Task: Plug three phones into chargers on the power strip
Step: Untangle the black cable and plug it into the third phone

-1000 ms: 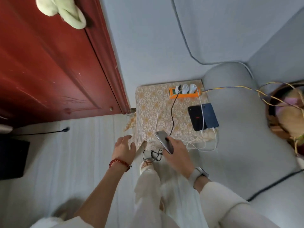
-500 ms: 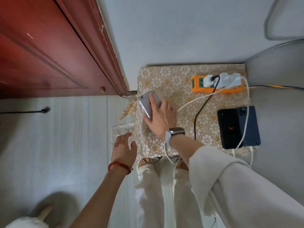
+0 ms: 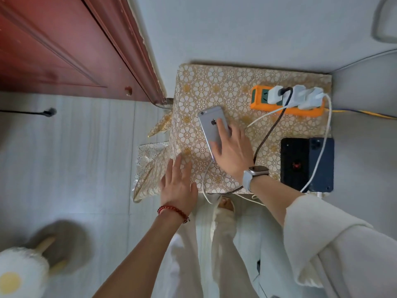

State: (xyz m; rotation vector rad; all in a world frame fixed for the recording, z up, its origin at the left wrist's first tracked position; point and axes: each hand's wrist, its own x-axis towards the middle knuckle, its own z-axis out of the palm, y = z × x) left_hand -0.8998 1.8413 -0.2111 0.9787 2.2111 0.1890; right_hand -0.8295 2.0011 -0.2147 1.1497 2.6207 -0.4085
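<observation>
The patterned surface [image 3: 225, 82] is carrying an orange power strip [image 3: 287, 104], two dark phones [image 3: 307, 164] lying side by side, and a silver phone [image 3: 211, 123] lying face down. The right hand [image 3: 233, 151] is resting straight fingers on the silver phone; the left hand [image 3: 178, 186], fingers spread, is touching the surface's near edge.

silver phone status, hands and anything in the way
Right hand flat on silver phone, face down on table. Left hand open at table edge. White cable and braided cable lie beside it.
</observation>
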